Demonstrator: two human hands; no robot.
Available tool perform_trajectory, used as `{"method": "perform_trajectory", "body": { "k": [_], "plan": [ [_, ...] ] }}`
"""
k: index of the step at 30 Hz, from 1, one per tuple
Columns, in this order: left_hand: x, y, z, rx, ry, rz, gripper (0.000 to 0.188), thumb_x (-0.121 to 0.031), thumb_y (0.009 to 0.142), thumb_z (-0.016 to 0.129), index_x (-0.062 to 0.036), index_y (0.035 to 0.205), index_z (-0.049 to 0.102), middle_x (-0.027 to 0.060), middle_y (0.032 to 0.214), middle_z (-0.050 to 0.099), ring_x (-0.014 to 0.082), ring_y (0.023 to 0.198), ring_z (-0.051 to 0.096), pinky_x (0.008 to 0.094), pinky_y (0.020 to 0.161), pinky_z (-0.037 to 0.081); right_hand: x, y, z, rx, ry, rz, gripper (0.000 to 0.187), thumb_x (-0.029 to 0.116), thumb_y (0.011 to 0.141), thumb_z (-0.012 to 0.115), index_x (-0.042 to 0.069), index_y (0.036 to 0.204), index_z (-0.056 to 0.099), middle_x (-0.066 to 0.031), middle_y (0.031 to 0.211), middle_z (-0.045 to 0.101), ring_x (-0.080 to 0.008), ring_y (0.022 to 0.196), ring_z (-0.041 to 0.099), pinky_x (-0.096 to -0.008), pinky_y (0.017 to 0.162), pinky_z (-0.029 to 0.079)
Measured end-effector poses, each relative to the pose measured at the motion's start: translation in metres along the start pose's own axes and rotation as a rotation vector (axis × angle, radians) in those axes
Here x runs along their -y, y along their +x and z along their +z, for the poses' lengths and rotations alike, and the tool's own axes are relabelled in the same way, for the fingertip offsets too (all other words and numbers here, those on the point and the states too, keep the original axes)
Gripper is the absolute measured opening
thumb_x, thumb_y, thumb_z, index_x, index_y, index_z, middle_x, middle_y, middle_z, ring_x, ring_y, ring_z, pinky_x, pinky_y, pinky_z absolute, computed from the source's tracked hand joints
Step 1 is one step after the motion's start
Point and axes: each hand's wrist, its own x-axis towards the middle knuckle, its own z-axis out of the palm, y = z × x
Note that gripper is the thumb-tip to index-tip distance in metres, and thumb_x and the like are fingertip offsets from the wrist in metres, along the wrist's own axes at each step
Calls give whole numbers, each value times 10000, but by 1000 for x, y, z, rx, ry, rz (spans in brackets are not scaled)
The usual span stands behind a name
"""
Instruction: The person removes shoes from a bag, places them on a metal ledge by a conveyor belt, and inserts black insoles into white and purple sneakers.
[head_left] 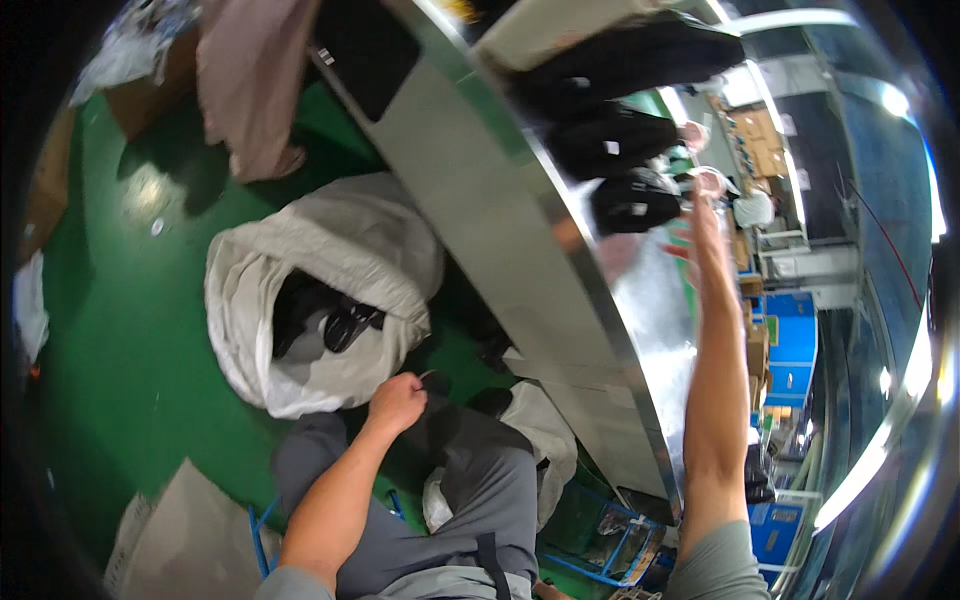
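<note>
My right arm stretches out over the shiny metal worktable [655, 300]. At its end my right hand [700, 215] is open, with blurred fingers apart. Close to it lies a small black bundle [636, 203] with a white tag; I cannot tell whether they touch. Two larger black pieces, a tagged one [610, 142] and a long one [630, 62], lie farther along the table. Above my lap my left hand [398, 403] is closed; what it holds, if anything, is hidden. Beside it stands a large whitish sack [240, 300] with glossy black items [350, 325] inside its mouth.
The table's metal side panel [500, 220] runs diagonally past the sack. A person's trouser leg [250, 80] stands at the far left, near a cardboard box [150, 95]. Another pale sack [540, 440] sits by my knee. Blue cabinets [790, 350] stand beyond the table.
</note>
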Motion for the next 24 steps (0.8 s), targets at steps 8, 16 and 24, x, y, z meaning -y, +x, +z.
{"method": "perform_trajectory", "body": {
  "k": [8,16,24],
  "plan": [
    [-41,-21,0,323,277,171,274,-244,827,611,-3,910,713,241,996,695,393,948,679,504,801,542,-51,-236,116,363,-289,-1068,65,65,890,671,13,927,686,-159,924,695,-296,917,688,-389,780,555],
    [-42,-44,24,582,177,203,290,-199,837,549,-7,971,721,199,939,718,332,900,701,479,777,547,-289,-197,480,1276,-254,-356,245,73,915,623,-31,1135,645,-162,1024,670,-253,908,680,-344,807,546],
    [-49,-41,-1,419,196,103,301,-217,879,544,-56,1105,659,210,989,659,375,902,654,505,704,519,-272,-88,554,919,109,485,298,49,944,560,4,1238,540,-154,959,642,-215,688,636,-351,605,587]
  ]
}}
